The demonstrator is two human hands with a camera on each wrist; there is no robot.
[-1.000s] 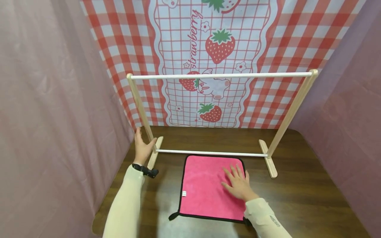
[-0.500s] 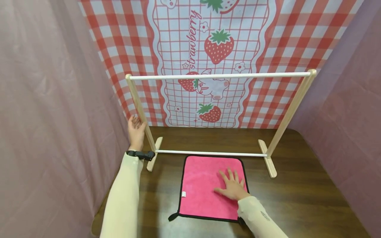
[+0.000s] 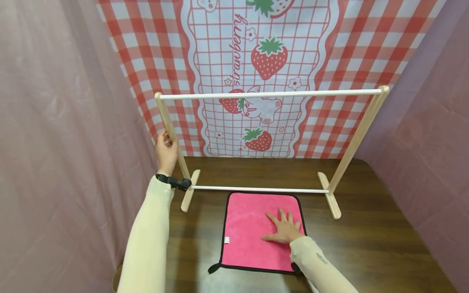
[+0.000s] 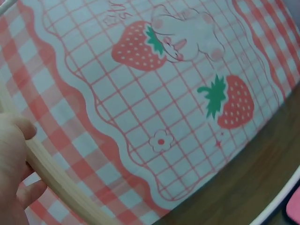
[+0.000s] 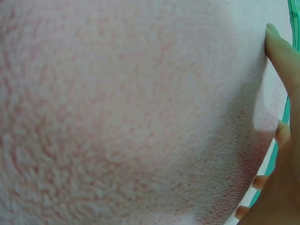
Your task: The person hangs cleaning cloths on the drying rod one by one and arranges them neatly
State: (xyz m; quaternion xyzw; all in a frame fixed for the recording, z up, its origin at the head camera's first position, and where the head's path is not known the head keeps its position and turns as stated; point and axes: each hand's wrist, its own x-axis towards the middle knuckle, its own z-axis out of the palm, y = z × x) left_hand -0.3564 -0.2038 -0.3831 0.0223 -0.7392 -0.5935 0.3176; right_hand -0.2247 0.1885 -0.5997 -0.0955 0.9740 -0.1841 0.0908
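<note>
A wooden rack with white rods stands upright; its left post (image 3: 167, 120) passes between the thumb and curled fingers of my left hand (image 3: 167, 154). The left wrist view also shows this hand (image 4: 11, 164) around the pale post (image 4: 61, 187). In front of the rack's lower rod (image 3: 256, 189), a pink cloth (image 3: 245, 224) with black edging lies flat. My right hand (image 3: 285, 232) rests on the cloth's right half with fingers spread. Up close in the right wrist view are the fuzzy cloth (image 5: 117, 117) and the same hand (image 5: 286, 154).
The rack's top rod (image 3: 271, 94) spans between the two posts, and its right foot (image 3: 331, 201) stands on the brown wooden table (image 3: 373, 236). Behind hangs a red-and-white checked strawberry cloth (image 3: 220, 53). Pink curtains (image 3: 66, 142) flank both sides.
My left hand has moved up from near the rack's left foot to partway up the post, and its fingers have curled round it. My right hand has shifted slightly left on the cloth.
</note>
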